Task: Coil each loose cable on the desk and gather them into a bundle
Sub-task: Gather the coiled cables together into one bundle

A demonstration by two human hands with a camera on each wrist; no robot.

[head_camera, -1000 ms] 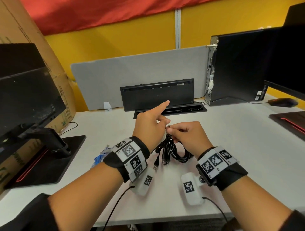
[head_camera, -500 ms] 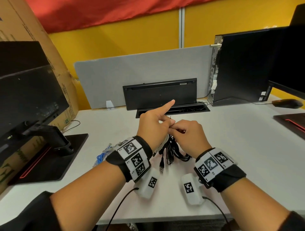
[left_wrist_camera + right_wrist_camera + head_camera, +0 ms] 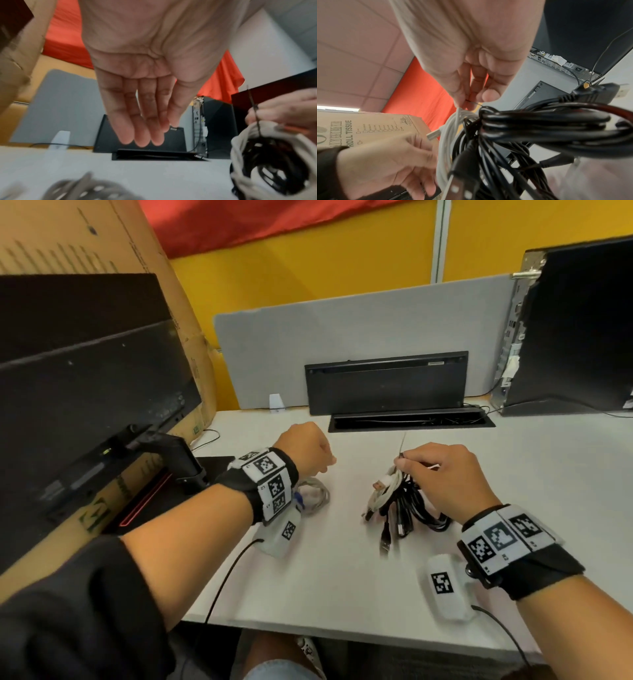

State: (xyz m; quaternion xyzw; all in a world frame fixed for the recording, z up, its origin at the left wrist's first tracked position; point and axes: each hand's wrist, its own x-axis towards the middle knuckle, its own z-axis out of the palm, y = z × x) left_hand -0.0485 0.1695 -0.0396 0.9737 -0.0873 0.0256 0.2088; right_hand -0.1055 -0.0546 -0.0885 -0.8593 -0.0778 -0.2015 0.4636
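Note:
A bundle of black and white cables [image 3: 402,503] lies mid-desk, bound by a thin black tie [image 3: 402,444] that sticks up from it. My right hand [image 3: 406,462] pinches that tie just above the bundle; the right wrist view shows the pinch [image 3: 470,102] over the black cables [image 3: 539,121] and the white cable [image 3: 447,135]. My left hand [image 3: 308,446] hovers apart, to the left, over a separate grey coiled cable [image 3: 317,494]. The left wrist view shows its fingers [image 3: 142,128] straight and holding nothing, with the grey coil [image 3: 82,189] blurred below.
A monitor on a stand [image 3: 85,392] and a cardboard box [image 3: 85,241] fill the left side. A black keyboard [image 3: 385,381] leans on the grey divider [image 3: 359,337] behind a cable slot [image 3: 411,422]. A PC tower [image 3: 575,337] stands at the right. The desk's front edge [image 3: 342,631] is near.
My left hand has let go of the bundle and moved left, to above the grey coil. My right hand still pinches the tie on the bundle.

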